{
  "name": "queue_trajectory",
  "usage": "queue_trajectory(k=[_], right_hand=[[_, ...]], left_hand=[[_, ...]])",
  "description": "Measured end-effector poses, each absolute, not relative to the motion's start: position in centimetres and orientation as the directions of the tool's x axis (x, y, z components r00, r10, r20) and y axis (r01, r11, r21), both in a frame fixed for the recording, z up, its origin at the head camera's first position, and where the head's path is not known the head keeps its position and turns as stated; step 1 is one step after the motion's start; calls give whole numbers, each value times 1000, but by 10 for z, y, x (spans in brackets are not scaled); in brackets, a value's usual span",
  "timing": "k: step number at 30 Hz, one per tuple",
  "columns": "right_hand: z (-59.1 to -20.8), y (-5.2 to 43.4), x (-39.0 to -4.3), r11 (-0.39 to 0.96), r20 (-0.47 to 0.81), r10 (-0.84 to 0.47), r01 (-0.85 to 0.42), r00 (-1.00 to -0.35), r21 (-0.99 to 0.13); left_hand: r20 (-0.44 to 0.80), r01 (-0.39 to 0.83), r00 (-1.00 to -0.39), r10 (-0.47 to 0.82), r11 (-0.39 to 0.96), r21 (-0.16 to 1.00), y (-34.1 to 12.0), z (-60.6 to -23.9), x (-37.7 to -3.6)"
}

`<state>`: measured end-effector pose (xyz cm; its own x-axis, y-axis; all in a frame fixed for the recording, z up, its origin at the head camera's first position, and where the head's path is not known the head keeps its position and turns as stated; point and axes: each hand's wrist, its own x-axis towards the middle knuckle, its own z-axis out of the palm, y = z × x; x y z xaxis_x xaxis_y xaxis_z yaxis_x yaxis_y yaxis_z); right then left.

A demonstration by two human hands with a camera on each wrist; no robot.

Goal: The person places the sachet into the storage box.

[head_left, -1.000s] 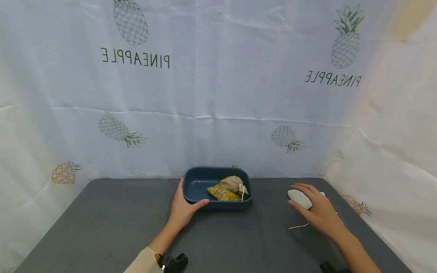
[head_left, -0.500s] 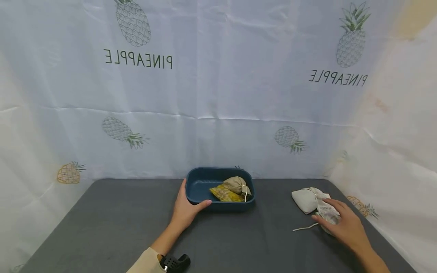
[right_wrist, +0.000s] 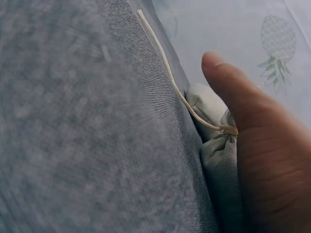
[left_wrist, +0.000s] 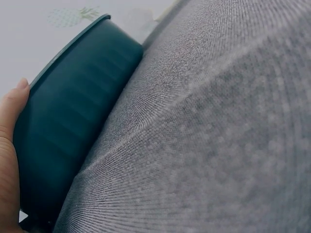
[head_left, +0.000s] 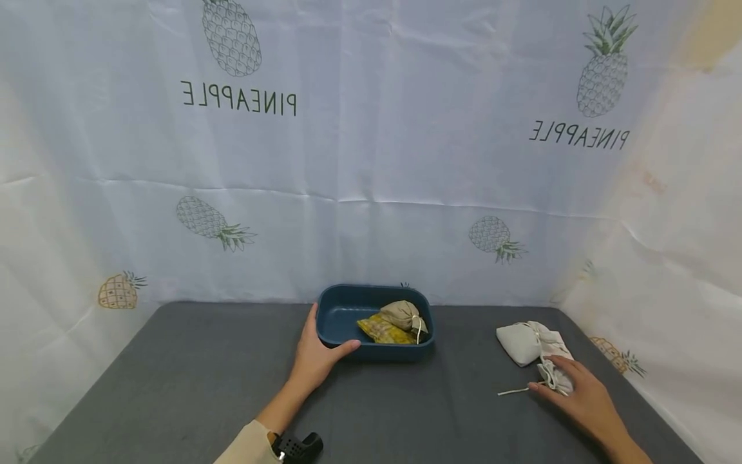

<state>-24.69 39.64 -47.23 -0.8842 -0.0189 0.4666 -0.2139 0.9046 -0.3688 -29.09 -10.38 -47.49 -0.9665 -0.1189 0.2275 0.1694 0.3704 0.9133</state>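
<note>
In the head view my left hand point(head_left: 313, 357) grips the front left corner of a dark blue rectangular bin point(head_left: 348, 351), thumb over the front rim. The left wrist view shows the bin's ribbed outer wall point(left_wrist: 82, 102) beside the thumb. Inside the bin lie a tan tied pouch point(head_left: 400, 314) and a yellow patterned packet point(head_left: 384, 330). My right hand point(head_left: 588, 399) holds a pale drawstring pouch point(head_left: 558, 379) at the table's right, thumb and fingers on either side. Its cord point(right_wrist: 167, 68) trails over the cloth; the hand hides much of its body.
Behind the held pouch, a second off-white drawstring pouch point(head_left: 518, 343) lies on the dark grey table point(head_left: 191, 386). A white pineapple-print curtain point(head_left: 371, 129) closes off the back and the sides.
My right hand has moved right and toward me, from over the off-white pouch to the nearer drawstring pouch, which it now holds. My left hand stays on the bin.
</note>
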Motion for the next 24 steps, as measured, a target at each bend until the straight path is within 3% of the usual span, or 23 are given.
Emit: queue_trajectory(k=[5,12,19,24], right_hand=[[-473,396,-244,896,459,4,-200,-888,-395],[-476,391,-246,847,612,-92,-385,-785,-367],[-473,391,-246,882,520,-48,-281,-853,-378],[-474,391,-248,886,549,-52,-293,-834,-361]], left_hand=[[227,171,-968,-109,373,912,-104,-477,-290],[235,175,-964,-124,369,913,-105,-477,-289],[224,165,-967,-125,365,916,-104,-476,-290],[222,164,-968,-118,371,914,-104,-474,-291]])
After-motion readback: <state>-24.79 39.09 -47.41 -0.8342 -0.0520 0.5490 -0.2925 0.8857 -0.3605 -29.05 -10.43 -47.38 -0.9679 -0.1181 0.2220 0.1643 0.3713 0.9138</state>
